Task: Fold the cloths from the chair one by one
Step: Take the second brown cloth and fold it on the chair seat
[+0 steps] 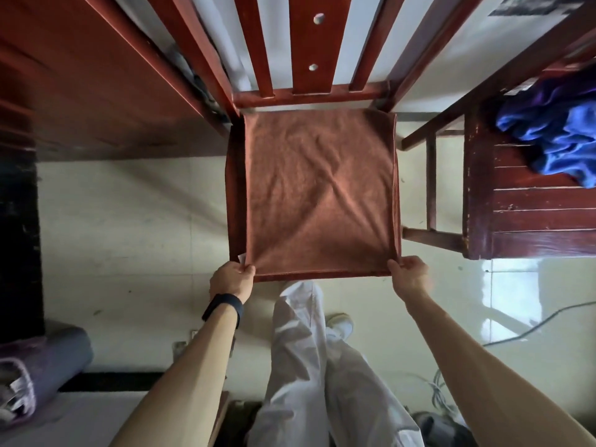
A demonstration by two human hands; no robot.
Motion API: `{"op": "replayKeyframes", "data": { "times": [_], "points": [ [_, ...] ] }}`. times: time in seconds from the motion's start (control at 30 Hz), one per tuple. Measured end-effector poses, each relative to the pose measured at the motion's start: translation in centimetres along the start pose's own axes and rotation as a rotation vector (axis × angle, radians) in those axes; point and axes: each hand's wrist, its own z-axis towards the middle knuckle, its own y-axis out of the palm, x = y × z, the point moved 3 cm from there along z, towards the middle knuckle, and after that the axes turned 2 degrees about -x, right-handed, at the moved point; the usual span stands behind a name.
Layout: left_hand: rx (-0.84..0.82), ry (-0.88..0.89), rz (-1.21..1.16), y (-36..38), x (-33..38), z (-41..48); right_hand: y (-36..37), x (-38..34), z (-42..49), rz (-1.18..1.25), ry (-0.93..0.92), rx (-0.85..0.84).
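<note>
Pinching the two near corners of a brown cloth (319, 191), a person stood over a red-brown wooden chair (306, 96) at the middle of the view. The cloth lay spread nearly flat across the seat, creased in a few diagonal lines, with its far edge against the base of the slatted chair back at 12 o'clock.

The left hand (230, 279) gripped the corner at the cloth's 7 o'clock, fingers curled over the edge beside a small white tag (241, 258). The right hand (411, 274) gripped the corner at 5 o'clock in the same way, thumb and fingers closed on the fabric. A black wristband (224, 308) circled the left wrist.

At 2 o'clock a crumpled blue cloth (561, 137) sat in a heap on the slatted seat of a second wooden chair (529, 221), well apart from the brown one. A red-brown desk (96, 85) filled the 10 o'clock corner.

Below the hands, at 6 o'clock, white trousers (309, 366) and one white shoe (342, 322) showed against the pale tiled floor (129, 227). A grey rolled mat (61, 353) lay at 8 o'clock, and a thin cable (529, 327) trailed across the tiles at 4 o'clock.
</note>
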Motion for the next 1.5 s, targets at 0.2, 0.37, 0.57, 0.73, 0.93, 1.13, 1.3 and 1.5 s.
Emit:
{"op": "replayKeyframes", "data": {
  "times": [0.2,0.37,0.57,0.73,0.93,1.13,1.3,1.5],
  "points": [
    [-0.014,-0.098,-0.089,0.7,0.4,0.2,0.0,0.0,0.3,-0.043,0.014,0.036],
    [0.019,-0.163,-0.187,1.9,-0.8,-0.6,0.1,1.0,0.2,0.079,0.045,-0.050],
    [-0.017,-0.122,-0.093,2.0,0.4,0.0,0.0,1.1,0.3,0.160,-0.010,-0.101],
    [-0.032,-0.112,-0.295,2.5,1.1,-0.1,-0.5,1.6,-0.2,0.326,-0.029,-0.130],
    [-0.140,-0.175,-0.739,1.3,-0.4,-0.9,-1.9,1.5,0.1,0.311,-0.060,-0.083],
    [-0.392,-0.268,-0.904,0.2,-1.4,-1.3,-2.0,1.3,0.8,0.216,-0.063,-0.067],
    [-0.435,-0.341,-0.929,0.2,-1.7,-0.8,-2.1,2.1,1.6,0.263,-0.019,-0.069],
    [-0.387,-0.269,-1.174,-2.1,-0.6,-2.9,-3.5,0.3,-1.6,0.425,-0.060,-0.056]
  ]
}}
